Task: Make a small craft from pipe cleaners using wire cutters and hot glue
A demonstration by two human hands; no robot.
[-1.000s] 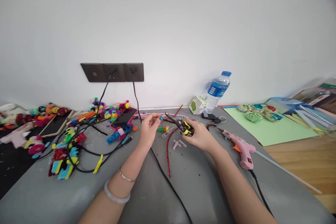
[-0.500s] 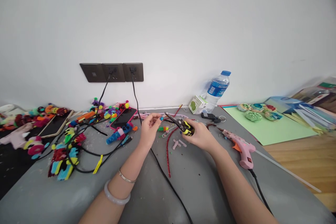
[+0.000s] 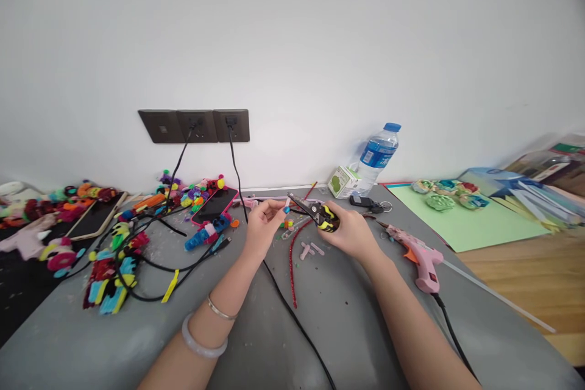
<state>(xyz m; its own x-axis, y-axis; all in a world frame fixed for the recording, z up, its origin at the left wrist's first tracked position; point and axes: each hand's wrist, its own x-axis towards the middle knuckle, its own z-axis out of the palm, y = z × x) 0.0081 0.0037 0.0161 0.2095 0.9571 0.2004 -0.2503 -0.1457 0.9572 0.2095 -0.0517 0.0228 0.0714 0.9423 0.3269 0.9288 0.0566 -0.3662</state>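
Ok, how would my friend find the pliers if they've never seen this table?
On the grey table, find the water bottle by the wall. Left of it and nearer the viewer, the right hand holds the pliers. Look for black-and-yellow handles and metal jaws, unlike the thin red strip nearby.

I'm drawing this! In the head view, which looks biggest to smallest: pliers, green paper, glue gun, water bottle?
1. Green paper
2. Glue gun and water bottle: too alike to rank
3. Pliers, partly hidden

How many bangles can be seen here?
2, both on the left arm: a thin silver-coloured bangle nearer the left hand, and a thicker pale bangle further up. None seems hidden.
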